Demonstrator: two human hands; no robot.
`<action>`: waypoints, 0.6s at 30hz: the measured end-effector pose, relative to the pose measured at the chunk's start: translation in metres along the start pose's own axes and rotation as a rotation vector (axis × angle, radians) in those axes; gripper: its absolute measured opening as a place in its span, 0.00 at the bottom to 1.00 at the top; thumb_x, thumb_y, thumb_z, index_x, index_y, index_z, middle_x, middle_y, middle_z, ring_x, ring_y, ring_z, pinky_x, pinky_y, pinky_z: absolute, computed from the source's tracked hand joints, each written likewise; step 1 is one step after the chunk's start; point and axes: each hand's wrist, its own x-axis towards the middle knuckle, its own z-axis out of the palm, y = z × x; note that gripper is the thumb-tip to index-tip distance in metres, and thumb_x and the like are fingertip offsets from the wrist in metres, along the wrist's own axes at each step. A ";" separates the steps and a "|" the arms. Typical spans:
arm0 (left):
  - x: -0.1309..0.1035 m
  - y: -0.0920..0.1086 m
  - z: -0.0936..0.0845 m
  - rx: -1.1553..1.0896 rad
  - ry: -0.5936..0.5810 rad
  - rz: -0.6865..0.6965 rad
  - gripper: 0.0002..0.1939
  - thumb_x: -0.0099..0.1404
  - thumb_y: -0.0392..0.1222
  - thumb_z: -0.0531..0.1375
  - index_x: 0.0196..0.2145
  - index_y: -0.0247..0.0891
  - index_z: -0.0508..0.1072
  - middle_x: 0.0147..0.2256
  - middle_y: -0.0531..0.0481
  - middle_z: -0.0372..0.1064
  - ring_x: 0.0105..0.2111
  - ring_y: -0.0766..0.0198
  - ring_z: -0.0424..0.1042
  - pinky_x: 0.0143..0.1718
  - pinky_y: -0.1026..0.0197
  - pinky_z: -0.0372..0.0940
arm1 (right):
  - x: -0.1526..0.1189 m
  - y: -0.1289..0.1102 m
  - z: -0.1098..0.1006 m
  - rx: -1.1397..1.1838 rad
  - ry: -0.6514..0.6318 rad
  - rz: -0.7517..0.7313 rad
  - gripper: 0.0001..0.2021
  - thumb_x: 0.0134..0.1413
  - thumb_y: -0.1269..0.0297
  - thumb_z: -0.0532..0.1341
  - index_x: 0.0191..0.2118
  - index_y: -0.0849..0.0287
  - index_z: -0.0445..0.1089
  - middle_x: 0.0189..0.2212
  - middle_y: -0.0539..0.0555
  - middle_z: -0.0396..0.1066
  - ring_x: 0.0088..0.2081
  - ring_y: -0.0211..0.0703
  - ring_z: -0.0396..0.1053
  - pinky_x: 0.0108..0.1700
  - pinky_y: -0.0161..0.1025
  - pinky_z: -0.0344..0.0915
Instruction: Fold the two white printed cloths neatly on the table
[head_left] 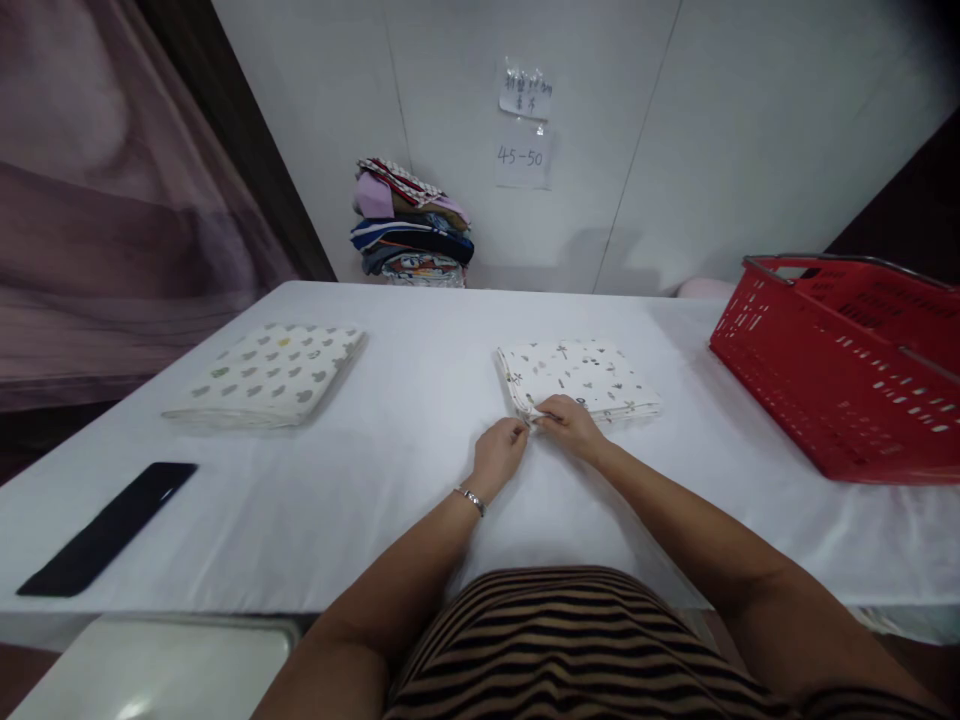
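Observation:
A folded white cloth with small scattered prints [574, 375] lies on the white-covered table in front of me. My left hand [500, 450], with a bracelet on its wrist, has its fingers pinched at the cloth's near left corner. Right beside it, my right hand [568, 422] grips the same corner between thumb and fingers. Another folded cloth, white with grey shapes [277, 372], rests at the left of the table, away from both hands.
At the right stands a red perforated basket [847, 370]. A black flat object [109, 528] lies near the front left. Behind the table's far edge rises a stack of folded fabrics [412, 225]. Paper signs [523, 157] hang on the wall.

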 end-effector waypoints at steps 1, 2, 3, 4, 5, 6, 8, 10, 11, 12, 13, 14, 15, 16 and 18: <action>-0.001 0.000 -0.001 0.033 -0.017 0.023 0.10 0.65 0.40 0.52 0.38 0.41 0.74 0.37 0.51 0.71 0.37 0.65 0.68 0.38 0.64 0.59 | 0.001 0.000 0.000 0.040 0.023 0.040 0.05 0.57 0.64 0.59 0.36 0.57 0.71 0.31 0.52 0.71 0.36 0.43 0.67 0.40 0.40 0.62; -0.002 0.001 -0.001 0.071 -0.040 0.042 0.11 0.65 0.40 0.52 0.39 0.42 0.74 0.39 0.51 0.70 0.38 0.64 0.68 0.39 0.64 0.59 | 0.002 -0.001 -0.001 0.068 0.044 0.076 0.05 0.57 0.63 0.59 0.35 0.56 0.71 0.30 0.52 0.70 0.35 0.42 0.67 0.39 0.39 0.62; -0.002 0.002 -0.002 0.111 -0.066 0.054 0.12 0.66 0.40 0.51 0.41 0.43 0.74 0.40 0.50 0.70 0.39 0.64 0.68 0.39 0.64 0.59 | 0.002 -0.002 -0.001 0.081 0.064 0.100 0.05 0.57 0.62 0.59 0.35 0.56 0.71 0.30 0.51 0.70 0.35 0.42 0.67 0.38 0.39 0.63; -0.003 0.003 -0.003 0.148 -0.093 0.056 0.12 0.66 0.40 0.51 0.43 0.44 0.73 0.41 0.50 0.69 0.40 0.64 0.68 0.39 0.64 0.59 | 0.002 -0.003 -0.002 0.081 0.079 0.109 0.06 0.57 0.62 0.59 0.35 0.56 0.71 0.30 0.51 0.70 0.35 0.42 0.67 0.38 0.39 0.63; -0.004 0.003 -0.003 0.176 -0.116 0.050 0.13 0.66 0.40 0.51 0.44 0.44 0.73 0.41 0.50 0.69 0.40 0.63 0.68 0.39 0.64 0.59 | 0.001 -0.004 -0.001 0.072 0.088 0.103 0.06 0.57 0.62 0.58 0.35 0.56 0.72 0.31 0.52 0.70 0.35 0.42 0.67 0.39 0.39 0.63; -0.004 0.004 -0.003 0.193 -0.130 0.046 0.13 0.66 0.40 0.51 0.44 0.44 0.73 0.42 0.49 0.69 0.41 0.63 0.67 0.39 0.63 0.59 | 0.001 -0.005 -0.001 0.059 0.092 0.084 0.07 0.57 0.61 0.58 0.35 0.55 0.72 0.31 0.52 0.70 0.36 0.43 0.67 0.40 0.40 0.63; -0.005 0.005 -0.003 0.187 -0.127 0.047 0.13 0.66 0.40 0.51 0.43 0.44 0.73 0.41 0.49 0.69 0.41 0.63 0.67 0.39 0.63 0.59 | -0.001 -0.006 0.001 0.050 0.094 0.040 0.07 0.58 0.61 0.58 0.36 0.55 0.72 0.32 0.53 0.71 0.38 0.45 0.66 0.42 0.42 0.63; -0.004 0.005 -0.004 0.139 -0.107 0.045 0.12 0.65 0.39 0.52 0.40 0.43 0.74 0.38 0.49 0.70 0.38 0.63 0.67 0.38 0.64 0.59 | -0.003 -0.006 0.003 0.081 0.118 0.048 0.08 0.57 0.60 0.58 0.35 0.55 0.72 0.32 0.54 0.71 0.38 0.45 0.67 0.42 0.43 0.63; -0.003 0.005 -0.004 0.100 -0.100 0.035 0.11 0.64 0.40 0.52 0.37 0.42 0.75 0.36 0.50 0.70 0.37 0.63 0.67 0.37 0.64 0.58 | -0.003 -0.006 0.004 0.106 0.137 0.075 0.08 0.57 0.59 0.58 0.35 0.55 0.72 0.32 0.53 0.71 0.37 0.45 0.67 0.41 0.43 0.64; -0.001 0.005 -0.003 0.050 -0.097 0.019 0.11 0.64 0.41 0.52 0.34 0.41 0.75 0.33 0.51 0.70 0.34 0.63 0.67 0.35 0.64 0.58 | -0.003 -0.005 0.004 0.131 0.153 0.110 0.07 0.56 0.59 0.59 0.34 0.55 0.72 0.31 0.53 0.71 0.36 0.44 0.67 0.39 0.42 0.64; 0.001 0.005 -0.003 -0.009 -0.101 -0.005 0.12 0.64 0.42 0.52 0.31 0.40 0.75 0.29 0.51 0.70 0.32 0.64 0.67 0.33 0.64 0.57 | -0.002 -0.005 0.004 0.155 0.166 0.144 0.07 0.55 0.59 0.59 0.34 0.55 0.72 0.31 0.53 0.71 0.35 0.44 0.67 0.38 0.41 0.64; 0.004 0.005 -0.003 -0.077 -0.109 -0.041 0.14 0.63 0.45 0.52 0.28 0.39 0.75 0.26 0.52 0.69 0.30 0.64 0.66 0.31 0.64 0.56 | -0.001 -0.005 0.003 0.178 0.173 0.171 0.07 0.54 0.59 0.60 0.34 0.55 0.72 0.30 0.52 0.70 0.34 0.43 0.67 0.38 0.40 0.64; 0.008 0.005 -0.002 -0.150 -0.117 -0.095 0.15 0.63 0.47 0.53 0.25 0.38 0.74 0.24 0.53 0.68 0.27 0.64 0.65 0.29 0.64 0.55 | -0.001 -0.005 0.002 0.197 0.174 0.188 0.07 0.54 0.59 0.60 0.34 0.56 0.72 0.31 0.52 0.70 0.34 0.43 0.67 0.37 0.40 0.64; 0.011 0.005 -0.001 -0.219 -0.121 -0.158 0.17 0.62 0.49 0.53 0.23 0.37 0.73 0.22 0.53 0.67 0.25 0.65 0.64 0.27 0.64 0.54 | 0.000 -0.005 0.002 0.211 0.173 0.197 0.07 0.54 0.60 0.60 0.34 0.56 0.72 0.31 0.52 0.70 0.34 0.43 0.67 0.37 0.39 0.64; 0.018 0.005 0.003 -0.317 -0.122 -0.273 0.19 0.60 0.51 0.55 0.20 0.36 0.71 0.19 0.53 0.64 0.22 0.66 0.62 0.24 0.64 0.52 | 0.001 -0.006 0.000 0.222 0.174 0.202 0.07 0.53 0.60 0.60 0.34 0.56 0.72 0.31 0.52 0.70 0.34 0.43 0.68 0.37 0.39 0.63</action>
